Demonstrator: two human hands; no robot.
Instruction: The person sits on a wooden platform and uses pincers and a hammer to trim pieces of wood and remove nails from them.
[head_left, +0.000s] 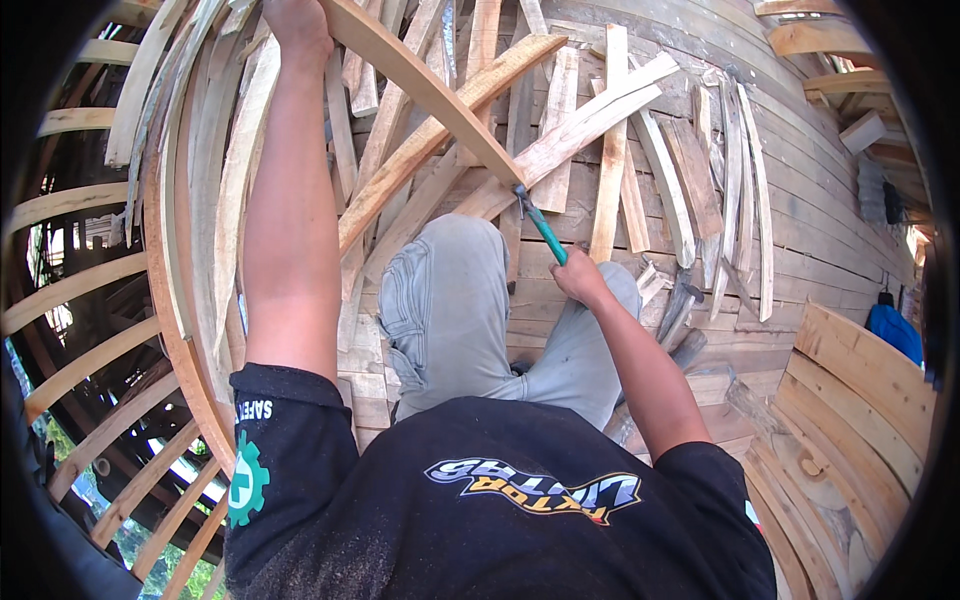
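My right hand [580,277] is closed around the green handle of a hammer [546,236]. The hammer's dark metal head meets the near end of a smooth wooden plank [430,90]. That plank slants up and left to the top edge of the view, where my left hand [298,28] is closed at its side, gripping it; the fingertips are cut off or hidden. Beneath it lies a rough-edged board [455,122], crossing at an angle. A paler split board [595,130] lies just beyond the hammer head.
Several loose wood strips [610,150] cover the plank floor [800,215] ahead. Curved ribs [75,290] with open gaps line the left side. Dark tools [680,305] lie by my right knee. A wooden bench-like structure [850,380] and a blue item [893,328] stand at right.
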